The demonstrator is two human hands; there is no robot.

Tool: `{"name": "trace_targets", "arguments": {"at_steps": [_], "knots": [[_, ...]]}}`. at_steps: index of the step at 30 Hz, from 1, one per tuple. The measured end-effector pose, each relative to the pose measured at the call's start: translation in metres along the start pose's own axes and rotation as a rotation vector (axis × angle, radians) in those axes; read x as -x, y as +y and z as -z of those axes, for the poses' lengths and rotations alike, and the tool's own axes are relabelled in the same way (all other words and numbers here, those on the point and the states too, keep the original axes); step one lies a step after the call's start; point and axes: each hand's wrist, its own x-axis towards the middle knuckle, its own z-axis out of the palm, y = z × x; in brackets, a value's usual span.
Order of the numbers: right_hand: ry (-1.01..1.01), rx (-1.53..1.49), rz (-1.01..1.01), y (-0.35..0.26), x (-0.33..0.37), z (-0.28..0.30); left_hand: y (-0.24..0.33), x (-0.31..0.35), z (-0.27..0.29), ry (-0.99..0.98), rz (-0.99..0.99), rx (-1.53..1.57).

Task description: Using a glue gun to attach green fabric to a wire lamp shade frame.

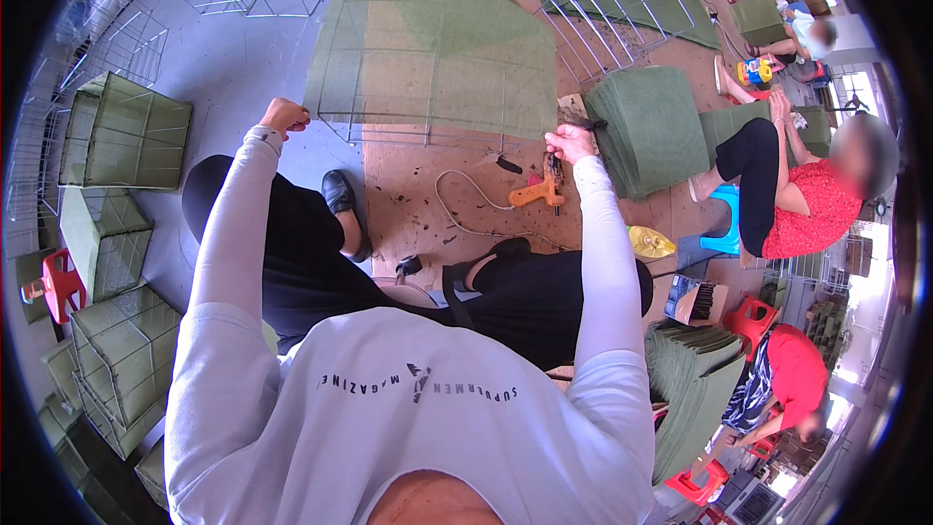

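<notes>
Both white-sleeved arms are reaching forward, wide apart; the left hand [285, 115] and right hand [570, 142] are pinching the near corners of a translucent green mesh sheet [437, 49] between their fingers. The sheet is stretching taut-edged over a silver wire frame [428, 138], darker green overlapping beyond.

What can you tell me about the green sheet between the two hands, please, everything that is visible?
The sheet is pale green, thin and see-through, perhaps a mesh or fabric. The left hand pinches its near left corner, the right hand its near right one, and the edge between them runs nearly straight. The sheet spreads forward over a wire frame, whose bars show through; whether it rests on them is unclear.
</notes>
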Motion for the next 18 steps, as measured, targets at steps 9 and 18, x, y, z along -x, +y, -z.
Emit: {"name": "trace_targets", "arguments": {"at_steps": [9, 18], "knots": [[0.148, 0.074, -0.032, 0.001, 0.008, 0.012, 0.02, 0.03, -0.012, 0.105, -0.18, 0.018], [0.3, 0.73, 1.007, -0.041, 0.036, -0.079, 0.013, 0.019, -0.007, 0.101, -0.171, 0.047]]}}
